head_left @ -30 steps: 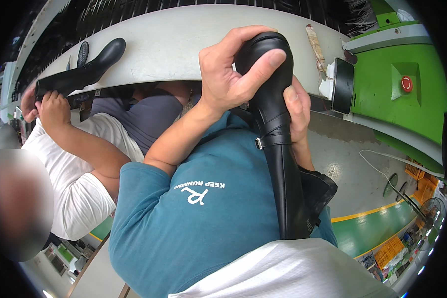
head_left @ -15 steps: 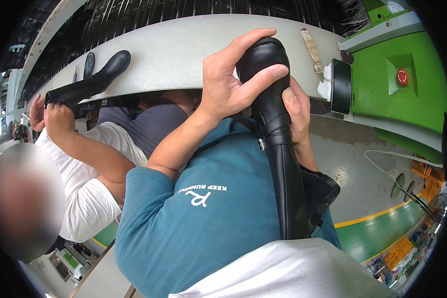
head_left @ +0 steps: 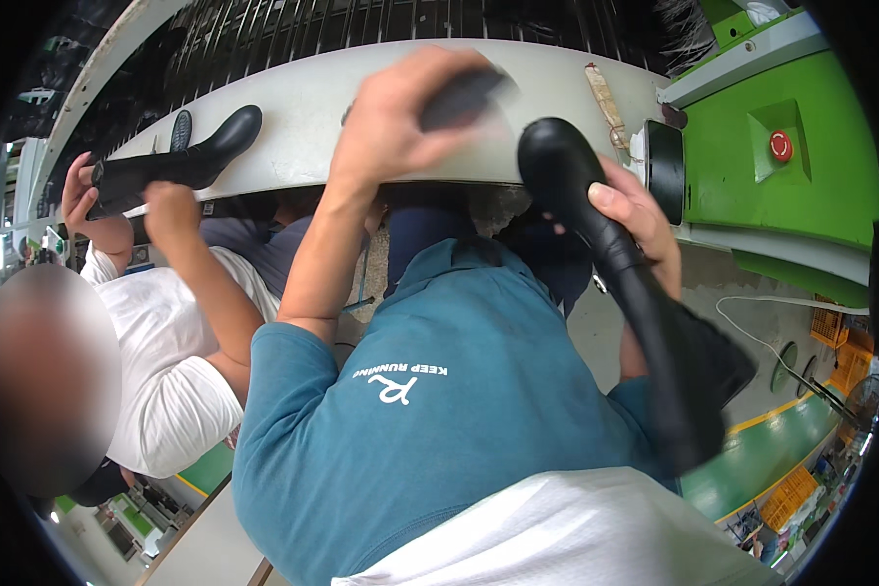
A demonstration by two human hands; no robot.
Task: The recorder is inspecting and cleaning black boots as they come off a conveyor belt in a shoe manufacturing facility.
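Note:
A tall black boot with a strap and buckle hangs at a slant, its toe toward the bench and its shaft toward me. My right hand is closed round its foot near the ankle. Above the white bench, my left hand grips a dark, rounded piece that looks like a boot sole; motion smears both. Boot and sole are apart.
At the left a co-worker handles another black boot beside a dark sole. A wrapped tool lies on the bench's right side, near a black box-like object and a green machine with a red button.
My left hand has left the boot's toe and moved left with the dark piece. The boot has swung right in my right hand. The co-worker's hands have shifted on their boot.

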